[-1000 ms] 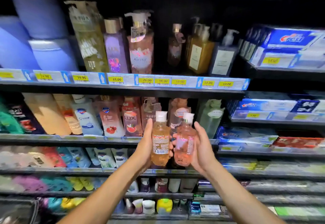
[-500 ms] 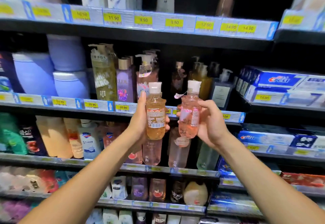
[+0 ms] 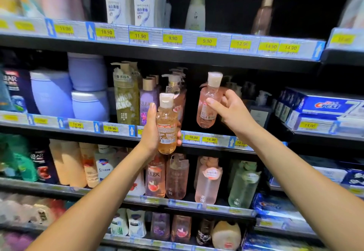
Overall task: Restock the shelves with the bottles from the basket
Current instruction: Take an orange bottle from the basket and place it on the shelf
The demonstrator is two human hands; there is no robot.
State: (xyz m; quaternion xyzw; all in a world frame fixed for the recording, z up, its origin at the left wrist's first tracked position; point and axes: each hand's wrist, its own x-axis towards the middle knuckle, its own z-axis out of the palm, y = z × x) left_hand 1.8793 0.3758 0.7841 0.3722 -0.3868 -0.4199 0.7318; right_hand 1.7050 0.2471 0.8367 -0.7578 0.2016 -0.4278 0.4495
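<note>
- Left hand (image 3: 151,132): fingers curled round an upright amber bottle (image 3: 167,124) with a white flip cap, held in front of the price rail of the middle shelf (image 3: 206,139).
- Right hand (image 3: 230,111): thumb and fingers grip the body of a pink bottle (image 3: 208,103), slightly tilted, higher up and at the mouth of the same shelf.
- Step in hand, as judged: placing; the pink bottle is nearest a dark gap right of the pump bottles (image 3: 175,89).
- Next move calls for pushing the pink bottle far into that gap, base down, clear of its neighbours; the amber one would follow.
- The basket is not in view.
</note>
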